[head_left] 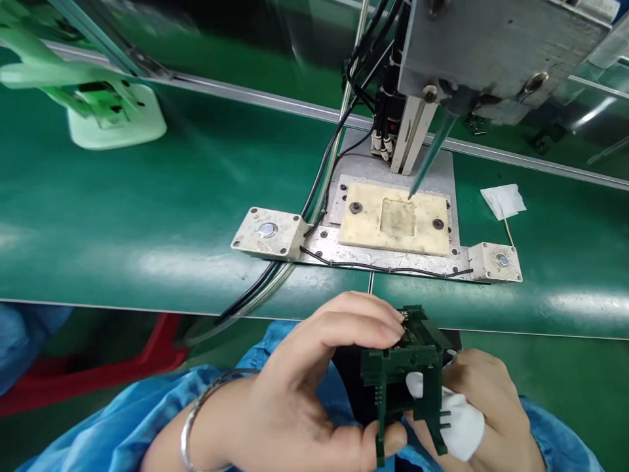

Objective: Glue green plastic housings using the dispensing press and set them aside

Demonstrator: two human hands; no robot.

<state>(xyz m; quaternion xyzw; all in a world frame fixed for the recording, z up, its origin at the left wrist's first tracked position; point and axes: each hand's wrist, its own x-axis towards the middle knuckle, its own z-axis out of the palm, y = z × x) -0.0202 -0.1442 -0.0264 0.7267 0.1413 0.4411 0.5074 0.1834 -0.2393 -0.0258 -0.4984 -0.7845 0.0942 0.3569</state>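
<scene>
Green glossy worktop [147,223] fills view; grey metal fixture plate [393,252] with cream recessed block [393,219] sits near front edge, right of centre; grey machine head [491,52] with tapered nozzle [427,164] hangs above block; white folded wipe [504,200] lies toward right edge. Below front edge, left hand [304,387], fingers closed round dark green plastic frame part [407,380], thumb underneath; right hand [486,406] clamped on white cloth pad [457,419], pad touching frame's lower right side; silver bangle [196,413] on left wrist.
</scene>
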